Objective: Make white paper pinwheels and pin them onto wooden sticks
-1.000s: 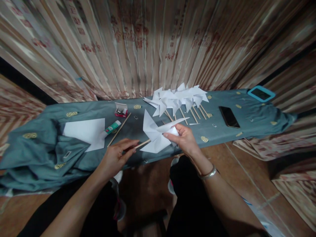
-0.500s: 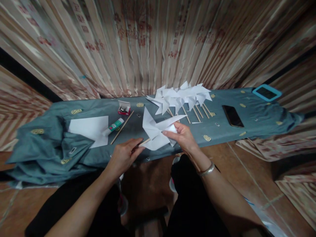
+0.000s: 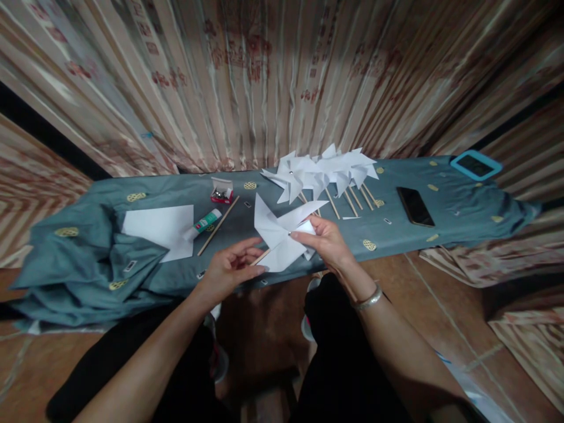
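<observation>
A white paper pinwheel [image 3: 275, 238] is held over the front of the cloth-covered table. My right hand [image 3: 326, 239] pinches its hub, the thumb pressing beside a small metal pin and the fingers behind the paper. At the pinwheel's lower left, my left hand [image 3: 231, 262] is closed loosely around the wooden stick [image 3: 261, 257]. The left thumb reaches the edge of a lower blade. Most of the stick is hidden by the paper and the left fingers.
Several finished pinwheels [image 3: 326, 173] lie in a row at the back. Left of me are a pin box [image 3: 221, 191], a glue stick [image 3: 207, 222], a loose stick [image 3: 219, 226] and white paper [image 3: 158, 226]. A phone [image 3: 415, 206] and a blue-framed device [image 3: 476, 165] lie rightward.
My left hand has shifted slightly right along the stick, its thumb now at the lower blade and its fingers looser. The pinwheel has tilted a little; my right hand keeps its pinch.
</observation>
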Tool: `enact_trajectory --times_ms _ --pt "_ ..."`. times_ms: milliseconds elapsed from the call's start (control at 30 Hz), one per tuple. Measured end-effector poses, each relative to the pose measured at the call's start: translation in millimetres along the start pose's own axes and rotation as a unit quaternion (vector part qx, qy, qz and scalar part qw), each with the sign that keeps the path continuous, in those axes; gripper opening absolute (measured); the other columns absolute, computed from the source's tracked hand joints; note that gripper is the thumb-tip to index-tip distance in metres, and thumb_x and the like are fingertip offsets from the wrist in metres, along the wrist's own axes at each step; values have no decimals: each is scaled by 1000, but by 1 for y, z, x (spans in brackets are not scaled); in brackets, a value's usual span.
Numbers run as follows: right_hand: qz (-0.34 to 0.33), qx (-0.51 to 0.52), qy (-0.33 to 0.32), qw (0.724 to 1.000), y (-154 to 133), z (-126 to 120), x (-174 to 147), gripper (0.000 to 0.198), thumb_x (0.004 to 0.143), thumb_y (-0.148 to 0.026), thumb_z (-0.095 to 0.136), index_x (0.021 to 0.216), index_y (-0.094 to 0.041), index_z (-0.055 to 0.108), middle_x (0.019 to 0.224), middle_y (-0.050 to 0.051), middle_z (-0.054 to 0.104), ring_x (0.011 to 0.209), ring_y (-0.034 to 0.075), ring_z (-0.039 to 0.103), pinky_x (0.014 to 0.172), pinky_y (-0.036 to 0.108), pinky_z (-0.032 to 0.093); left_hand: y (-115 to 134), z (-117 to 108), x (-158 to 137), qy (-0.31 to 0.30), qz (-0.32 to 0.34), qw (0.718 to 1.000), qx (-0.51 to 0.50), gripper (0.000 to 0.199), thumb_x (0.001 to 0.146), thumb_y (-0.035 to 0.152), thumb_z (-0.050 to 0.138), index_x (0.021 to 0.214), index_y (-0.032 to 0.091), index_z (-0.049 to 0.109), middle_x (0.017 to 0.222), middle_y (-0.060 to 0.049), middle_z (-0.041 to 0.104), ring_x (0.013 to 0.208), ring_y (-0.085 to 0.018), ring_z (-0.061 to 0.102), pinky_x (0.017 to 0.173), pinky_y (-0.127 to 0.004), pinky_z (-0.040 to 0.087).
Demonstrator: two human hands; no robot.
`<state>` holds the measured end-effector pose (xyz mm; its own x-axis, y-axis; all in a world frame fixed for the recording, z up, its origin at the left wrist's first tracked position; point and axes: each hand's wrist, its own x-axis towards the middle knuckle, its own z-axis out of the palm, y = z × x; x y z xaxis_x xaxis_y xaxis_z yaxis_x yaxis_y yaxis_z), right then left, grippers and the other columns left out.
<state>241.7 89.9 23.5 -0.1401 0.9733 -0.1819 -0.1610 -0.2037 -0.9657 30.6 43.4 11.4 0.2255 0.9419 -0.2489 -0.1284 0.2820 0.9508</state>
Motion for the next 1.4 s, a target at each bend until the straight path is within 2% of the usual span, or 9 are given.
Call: enact_trajectory --times_ms 133,267,467,633,767,867,967,1167,1400 --pt "9 -3 -17 1000 -1 -2 1 39 49 -33 87 79 -17 69 69 -1 72 58 13 60 56 25 48 2 4 -1 -11 -17 998 -64 54 57 22 84 108 16 68 81 -2 70 61 -8 56 54 -18 42" --pt "18 -2 -37 999 -3 -3 -1 39 49 -34 88 80 -17 70 68 -1 72 59 13 61 58 25 49 -1 9 -4 -31 -38 992 -118 49 61 24 84 106 15 69 77 -3 70 58 -8 55 49 -16 37" --pt "38 11 -71 997 -4 -2 -3 38 50 -33 88 79 -17 70 66 -2 71 59 13 61 58 24 49 1 18 -5 -71 -95 975 -191 47 61 27 83 104 12 70 79 -6 73 65 -14 66 65 -23 50" --pt "41 20 -67 997 -1 -3 -2 37 50 -32 88 79 -17 70 67 -1 72 58 12 61 58 23 48 2 23 -5 -57 -95 971 -213 46 58 25 85 99 12 70 84 -8 75 73 -18 70 67 -23 51" --pt "43 17 -78 996 1 -2 -1 36 52 -32 87 80 -18 69 70 -1 73 61 13 63 61 25 49 -9 23 -3 -46 -67 978 -190 53 50 29 89 95 13 69 82 -8 75 70 -18 69 64 -24 50" --pt "49 16 -80 995 0 0 -2 35 52 -33 87 79 -18 69 70 -2 72 60 13 63 61 25 49 -15 23 -2 -27 -46 987 -150 52 47 31 91 90 13 69 73 -4 72 61 -14 64 57 -22 47" --pt "53 12 -83 995 0 1 -2 36 52 -34 87 78 -18 68 68 -2 72 60 13 62 60 25 49 -16 22 -1 -10 -38 991 -130 48 49 34 90 87 13 69 61 1 66 52 -10 58 54 -20 44" --pt "40 5 -72 997 5 2 0 36 52 -33 87 78 -17 68 66 -3 70 56 11 59 57 23 46 -14 20 0 23 -49 996 -76 41 58 40 85 86 14 71 61 1 65 53 -9 55 54 -19 42" --pt "29 15 -59 998 7 2 4 38 51 -33 87 80 -17 69 70 -1 73 61 13 62 61 25 49 -15 19 -7 -46 -72 996 8 46 63 60 72 65 14 67 46 0 57 39 -8 45 40 -20 31"
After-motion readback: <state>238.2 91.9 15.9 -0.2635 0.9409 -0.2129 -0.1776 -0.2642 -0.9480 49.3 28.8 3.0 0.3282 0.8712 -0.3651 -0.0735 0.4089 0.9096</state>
